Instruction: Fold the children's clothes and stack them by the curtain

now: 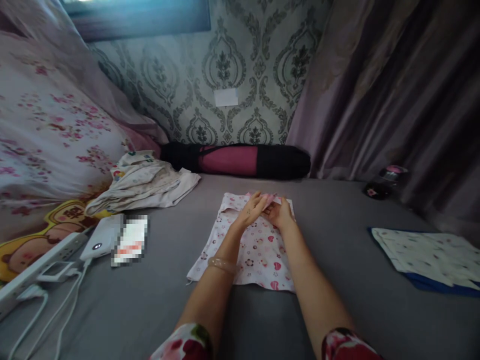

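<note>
A white cloth (258, 255) printed with pink hearts and small flowers lies flat in front of me, its far edge partly folded. Its exact kind, garment or cover, I cannot tell. At that far edge my left hand (252, 209) is closed on the fabric, beside a pinkish bit of cloth (267, 201). Close by on the right, my right hand (279, 214) has its fingers curled under and around the same edge, partly hidden by the fold. A pale bangle (222, 265) sits on my left forearm.
On the grey sheet (165, 295), folded clothes (150, 182) lie back left. A power bank (103, 235), cables and a power strip (45, 270) are left. A black and pink roll bag (232, 160) lies along the wall. A bottle (384, 182) and folded cloth (431, 255) are right.
</note>
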`<state>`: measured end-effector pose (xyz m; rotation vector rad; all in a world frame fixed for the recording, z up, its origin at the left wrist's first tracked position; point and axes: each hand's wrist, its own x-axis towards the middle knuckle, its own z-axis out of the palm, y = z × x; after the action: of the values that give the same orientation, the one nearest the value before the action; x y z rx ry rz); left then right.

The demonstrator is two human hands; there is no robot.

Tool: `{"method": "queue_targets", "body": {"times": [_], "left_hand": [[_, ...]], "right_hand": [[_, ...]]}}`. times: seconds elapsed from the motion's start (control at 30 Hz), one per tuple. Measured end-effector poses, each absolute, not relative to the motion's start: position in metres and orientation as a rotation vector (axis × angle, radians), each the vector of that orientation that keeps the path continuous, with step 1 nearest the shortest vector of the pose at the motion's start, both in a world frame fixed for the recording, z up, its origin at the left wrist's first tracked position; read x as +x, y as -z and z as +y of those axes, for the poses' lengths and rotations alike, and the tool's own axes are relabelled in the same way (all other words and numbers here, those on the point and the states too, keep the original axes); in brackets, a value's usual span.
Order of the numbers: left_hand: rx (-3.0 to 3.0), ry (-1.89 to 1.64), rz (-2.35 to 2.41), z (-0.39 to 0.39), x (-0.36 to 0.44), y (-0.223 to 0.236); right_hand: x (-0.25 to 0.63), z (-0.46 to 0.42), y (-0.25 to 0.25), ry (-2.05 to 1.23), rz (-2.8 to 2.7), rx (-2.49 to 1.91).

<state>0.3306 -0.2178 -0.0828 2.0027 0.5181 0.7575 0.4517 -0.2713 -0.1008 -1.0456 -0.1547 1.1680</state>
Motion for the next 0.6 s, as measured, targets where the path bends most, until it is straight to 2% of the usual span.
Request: {"method": "queue_targets", "body": {"times": [0.13,0.3,0.6], "left_hand": [[1.974,-0.901,0.766,-0.199,0.314,0.085],[2.003,-1.059,1.087,-0.163,0.289,0.098],[2.335,-0.587,1.302,-0.152,0.275,0.13]], "right_hand": [[0.452,-0.27,0.099,-1.162,-0.012,-0.913],[0.461,-0.266,0.105,-1.033,-0.014,-0.998],[0.476,-0.258,0.127,-0.672,-0.11,-1.248]]}}
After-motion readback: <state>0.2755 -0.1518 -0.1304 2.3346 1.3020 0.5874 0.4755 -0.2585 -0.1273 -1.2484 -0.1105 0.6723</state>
